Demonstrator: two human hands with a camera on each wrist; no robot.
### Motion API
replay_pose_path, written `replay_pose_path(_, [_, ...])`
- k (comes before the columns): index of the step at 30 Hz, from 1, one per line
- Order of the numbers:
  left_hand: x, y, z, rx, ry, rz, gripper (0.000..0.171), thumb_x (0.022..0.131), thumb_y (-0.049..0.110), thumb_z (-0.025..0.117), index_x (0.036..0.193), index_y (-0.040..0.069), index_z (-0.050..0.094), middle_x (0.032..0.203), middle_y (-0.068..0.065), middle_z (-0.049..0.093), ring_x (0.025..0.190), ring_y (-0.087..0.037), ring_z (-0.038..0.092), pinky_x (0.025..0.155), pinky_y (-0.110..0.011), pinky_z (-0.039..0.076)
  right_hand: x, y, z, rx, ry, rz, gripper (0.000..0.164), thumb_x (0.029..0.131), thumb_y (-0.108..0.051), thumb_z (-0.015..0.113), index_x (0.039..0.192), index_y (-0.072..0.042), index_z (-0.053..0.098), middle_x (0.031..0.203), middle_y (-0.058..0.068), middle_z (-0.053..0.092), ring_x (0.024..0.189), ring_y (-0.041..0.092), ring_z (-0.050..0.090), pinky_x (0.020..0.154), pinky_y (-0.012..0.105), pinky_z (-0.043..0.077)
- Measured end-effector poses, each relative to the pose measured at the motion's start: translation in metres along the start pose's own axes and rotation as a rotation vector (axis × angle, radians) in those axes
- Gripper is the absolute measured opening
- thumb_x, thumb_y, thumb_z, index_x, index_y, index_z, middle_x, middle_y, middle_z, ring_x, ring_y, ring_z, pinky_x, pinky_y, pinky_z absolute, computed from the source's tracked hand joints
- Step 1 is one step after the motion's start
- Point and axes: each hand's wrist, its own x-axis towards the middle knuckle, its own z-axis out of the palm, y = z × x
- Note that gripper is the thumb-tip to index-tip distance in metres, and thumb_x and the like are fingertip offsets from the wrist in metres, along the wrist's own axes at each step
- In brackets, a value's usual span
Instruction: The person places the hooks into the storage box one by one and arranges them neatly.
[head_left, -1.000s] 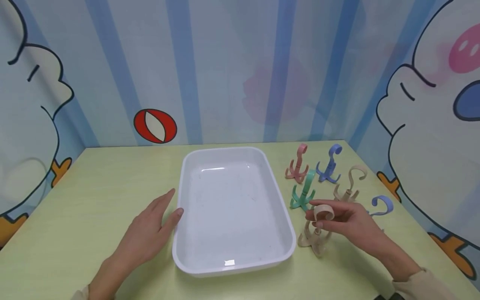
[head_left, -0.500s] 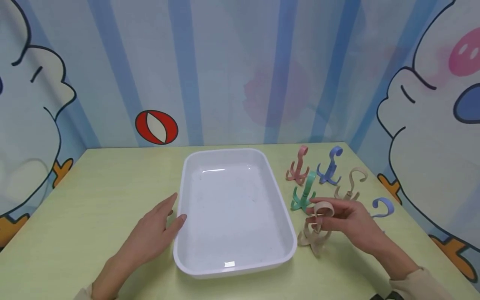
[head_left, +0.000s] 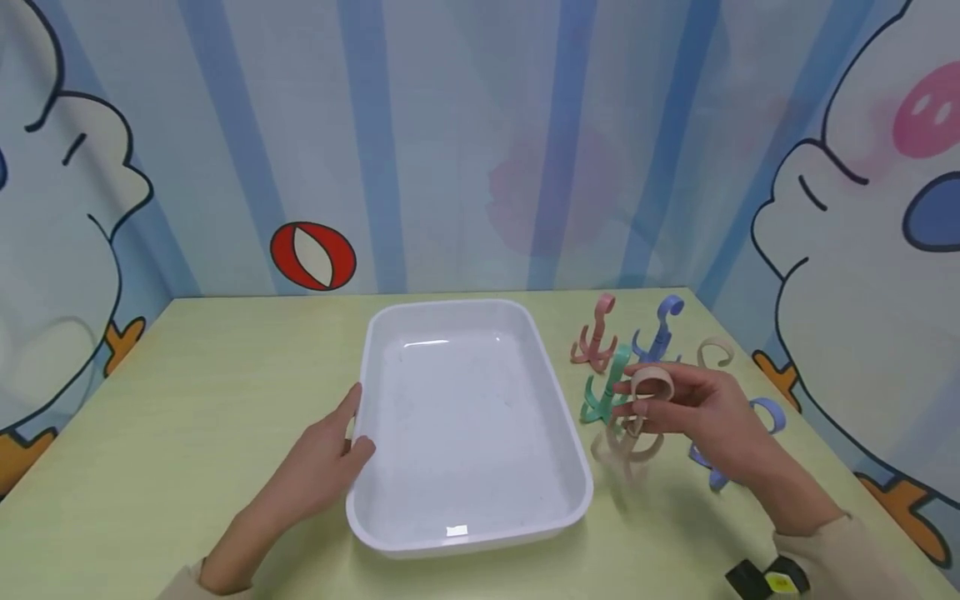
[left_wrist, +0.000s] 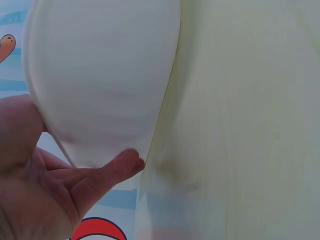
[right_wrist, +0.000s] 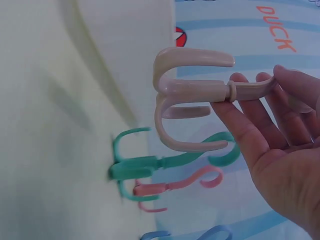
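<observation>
My right hand [head_left: 712,421] pinches a beige hook hanger [right_wrist: 195,91] by its stem just under the curled top. The hanger's several upturned prongs hang low in the head view, blurred, and the right wrist view has it raised off the table. At the tray's left side, my left hand [head_left: 318,458] grips the white tray [head_left: 472,425], thumb over the rim and fingers against the outer wall [left_wrist: 105,100]. Nothing lies in the tray. Right beside the held hanger stands a green hook hanger [head_left: 603,400], partly overlapped by it.
Behind stand a pink hanger [head_left: 596,337] and a blue hanger [head_left: 662,325]. Another beige hanger [head_left: 716,350] and a second blue one [head_left: 771,412] are partly hidden by my right hand. A printed cartoon backdrop [head_left: 465,150] rises along the table's back edge.
My right hand has lifted the beige hanger upward from the table. My left hand has shifted slightly right, closing onto the tray's left rim.
</observation>
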Motion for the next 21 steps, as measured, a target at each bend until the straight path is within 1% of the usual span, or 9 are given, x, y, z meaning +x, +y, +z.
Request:
replay_pose_path(2, [-0.001, 0.0, 0.001, -0.001, 0.014, 0.005, 0.078, 0.101, 0.014, 0.049, 0.168, -0.003, 0.013, 0.163, -0.024, 0.045, 0.095, -0.022, 0.072, 0.073, -0.029, 0.056, 0.003, -0.008, 0.001, 0.002, 0.016, -0.014, 0.038, 0.103, -0.007, 0.066, 0.14, -0.002, 0.065, 0.117, -0.002, 0.08, 0.104, 0.018, 0.079, 0.086, 0.036, 0.064])
replay_pose_path(4, [-0.002, 0.0, 0.001, -0.001, 0.023, 0.009, 0.078, 0.101, 0.013, 0.049, 0.167, -0.005, 0.012, 0.162, -0.024, 0.045, 0.091, -0.02, 0.071, 0.073, -0.03, 0.057, 0.008, -0.015, 0.004, 0.0, 0.035, -0.021, 0.036, 0.102, -0.008, 0.066, 0.139, -0.005, 0.067, 0.117, -0.004, 0.08, 0.104, 0.017, 0.079, 0.085, 0.036, 0.064])
replay_pose_path(7, [-0.002, 0.001, 0.002, -0.009, 0.032, 0.009, 0.079, 0.1, 0.012, 0.05, 0.167, -0.005, 0.013, 0.163, -0.025, 0.044, 0.095, -0.021, 0.073, 0.076, -0.031, 0.058, 0.015, -0.025, 0.009, -0.013, 0.061, -0.02, 0.035, 0.102, -0.011, 0.068, 0.137, -0.009, 0.068, 0.118, -0.004, 0.08, 0.103, 0.016, 0.078, 0.085, 0.035, 0.064])
replay_pose_path(9, [-0.002, 0.001, 0.002, -0.019, 0.036, 0.011, 0.078, 0.1, 0.012, 0.05, 0.167, -0.006, 0.013, 0.163, -0.025, 0.045, 0.096, -0.023, 0.073, 0.076, -0.031, 0.059, 0.021, -0.03, 0.014, -0.022, 0.069, -0.033, 0.035, 0.102, -0.012, 0.068, 0.137, -0.008, 0.068, 0.119, -0.002, 0.079, 0.104, 0.015, 0.078, 0.085, 0.034, 0.064])
replay_pose_path(11, [-0.002, 0.002, 0.003, -0.028, 0.041, 0.012, 0.078, 0.099, 0.012, 0.05, 0.167, -0.006, 0.014, 0.162, -0.025, 0.046, 0.094, -0.022, 0.072, 0.075, -0.031, 0.059, 0.026, -0.033, 0.018, -0.003, 0.066, -0.044, 0.034, 0.102, -0.012, 0.068, 0.136, -0.007, 0.068, 0.118, 0.0, 0.08, 0.104, 0.015, 0.078, 0.086, 0.033, 0.063])
replay_pose_path(14, [-0.002, 0.002, 0.004, -0.036, 0.049, 0.006, 0.079, 0.099, 0.012, 0.051, 0.167, -0.006, 0.014, 0.162, -0.025, 0.046, 0.092, -0.022, 0.072, 0.073, -0.031, 0.059, 0.036, -0.036, 0.025, 0.047, 0.046, -0.085, 0.034, 0.101, -0.008, 0.068, 0.135, -0.004, 0.068, 0.117, 0.001, 0.08, 0.105, 0.015, 0.078, 0.087, 0.034, 0.063])
replay_pose_path(17, [-0.004, 0.001, 0.005, -0.039, 0.057, -0.005, 0.08, 0.099, 0.012, 0.051, 0.167, -0.005, 0.013, 0.162, -0.025, 0.045, 0.092, -0.023, 0.072, 0.074, -0.031, 0.06, 0.045, -0.038, 0.034, 0.083, 0.021, -0.102, 0.036, 0.101, -0.006, 0.068, 0.136, -0.006, 0.069, 0.118, -0.003, 0.08, 0.106, 0.015, 0.078, 0.089, 0.034, 0.063])
replay_pose_path(21, [-0.005, 0.002, 0.005, -0.047, 0.062, -0.007, 0.08, 0.098, 0.012, 0.051, 0.167, -0.005, 0.014, 0.161, -0.027, 0.046, 0.091, -0.023, 0.071, 0.073, -0.033, 0.06, 0.057, -0.04, 0.045, 0.086, 0.01, -0.097, 0.036, 0.1, -0.007, 0.069, 0.136, -0.01, 0.069, 0.12, -0.006, 0.079, 0.105, 0.016, 0.078, 0.089, 0.034, 0.063])
